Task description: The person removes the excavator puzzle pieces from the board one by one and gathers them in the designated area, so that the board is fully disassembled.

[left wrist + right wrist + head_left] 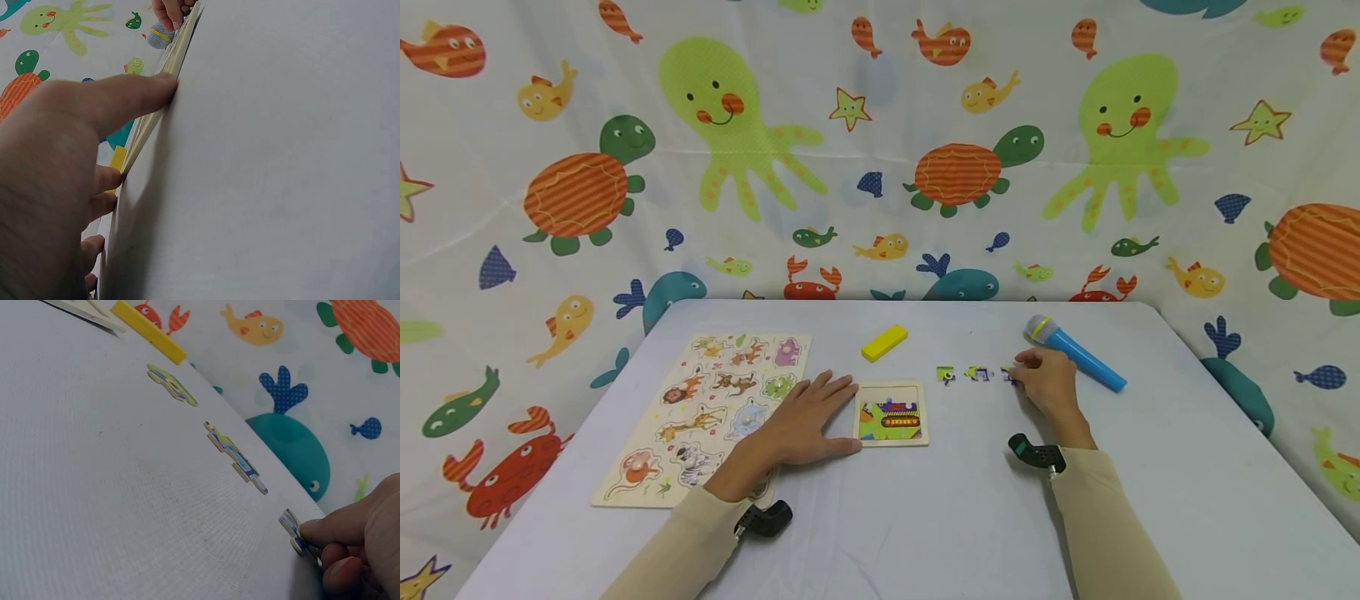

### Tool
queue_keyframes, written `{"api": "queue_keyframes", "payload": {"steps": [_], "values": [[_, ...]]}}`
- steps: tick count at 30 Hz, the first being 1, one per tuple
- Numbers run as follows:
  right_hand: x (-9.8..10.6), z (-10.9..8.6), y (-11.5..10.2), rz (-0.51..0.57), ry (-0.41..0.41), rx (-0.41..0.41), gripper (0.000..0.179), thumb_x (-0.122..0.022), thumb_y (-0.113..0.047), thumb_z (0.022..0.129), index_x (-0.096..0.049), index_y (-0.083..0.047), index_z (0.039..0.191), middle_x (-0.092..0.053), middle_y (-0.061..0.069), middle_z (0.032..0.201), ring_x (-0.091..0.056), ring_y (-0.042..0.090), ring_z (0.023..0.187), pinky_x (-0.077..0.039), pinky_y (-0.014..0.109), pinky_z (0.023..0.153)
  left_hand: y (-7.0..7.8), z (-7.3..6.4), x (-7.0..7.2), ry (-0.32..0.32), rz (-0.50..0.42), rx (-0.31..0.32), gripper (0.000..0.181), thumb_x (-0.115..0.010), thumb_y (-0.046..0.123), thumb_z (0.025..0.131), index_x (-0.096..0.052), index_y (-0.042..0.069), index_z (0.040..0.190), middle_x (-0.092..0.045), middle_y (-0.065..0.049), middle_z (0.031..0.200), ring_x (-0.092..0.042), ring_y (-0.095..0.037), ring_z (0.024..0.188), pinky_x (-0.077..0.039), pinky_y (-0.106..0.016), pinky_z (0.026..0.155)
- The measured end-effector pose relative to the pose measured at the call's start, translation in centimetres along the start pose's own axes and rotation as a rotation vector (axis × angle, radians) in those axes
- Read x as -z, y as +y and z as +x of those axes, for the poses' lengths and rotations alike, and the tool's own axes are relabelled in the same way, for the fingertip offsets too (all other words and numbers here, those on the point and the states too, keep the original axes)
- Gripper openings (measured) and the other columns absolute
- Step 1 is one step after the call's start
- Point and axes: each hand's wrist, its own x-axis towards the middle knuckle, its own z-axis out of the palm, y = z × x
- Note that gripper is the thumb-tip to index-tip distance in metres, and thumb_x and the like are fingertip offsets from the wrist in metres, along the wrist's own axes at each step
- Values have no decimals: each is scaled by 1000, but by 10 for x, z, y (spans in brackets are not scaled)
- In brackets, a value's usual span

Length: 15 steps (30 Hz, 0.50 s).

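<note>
My left hand (801, 423) lies spread over the table, thumb and fingertips touching the left edge of a small wooden puzzle tray (924, 421). In that tray sits a partly assembled jigsaw picture (891, 419) with an orange and purple vehicle. In the left wrist view, the thumb (140, 97) meets the tray's pale side. To the right, the thumb and fingers of my right hand (1051, 385) pinch a jigsaw piece (289, 525) at the table surface, partly covering it. Two more pieces, a green one (945, 375) and a green-blue one (978, 374), lie in a row beside it.
A large wooden animal peg puzzle (670, 433) lies at the left, partly under my left forearm. Behind the tray is a yellow block (884, 342). A blue toy microphone (1082, 357) lies just beyond my right hand. A patterned sea-animal cloth (880, 150) hangs behind the table.
</note>
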Motion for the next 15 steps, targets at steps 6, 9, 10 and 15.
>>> {"api": "queue_keyframes", "payload": {"steps": [6, 9, 10, 15], "values": [[1, -2, -3, 22, -36, -25, 34, -80, -18, 87, -71, -2, 116, -69, 16, 101, -63, 25, 81, -53, 26, 64, 0, 0, 0, -1, -4, -1, 94, -60, 73, 86, -34, 22, 160, -28, 2, 167, -14, -30, 156, -13, -54, 124], [2, -3, -4, 17, -56, -19, 39, -82, -19, 85, -70, -1, 118, -68, 16, 104, -62, 27, 87, -53, 29, 70, 1, 0, 0, -3, -5, 1, 94, -60, 73, 85, -34, 22, 160, -28, 2, 167, -14, -30, 156, -13, -54, 124], [3, -3, -4, 17, -62, -16, 40, -82, -19, 85, -69, 0, 118, -69, 16, 105, -62, 28, 89, -53, 30, 71, 1, 0, 0, -3, -5, 1, 94, -60, 73, 85, -34, 22, 160, -28, 2, 167, -14, -29, 156, -13, -54, 124], [4, -3, -5, 10, -68, -19, 37, -81, -18, 87, -70, 1, 117, -69, 18, 109, -61, 30, 97, -53, 35, 80, 1, -1, 1, -5, -4, 1, 94, -60, 72, 86, -34, 22, 160, -28, 2, 167, -14, -29, 156, -13, -54, 124]]}}
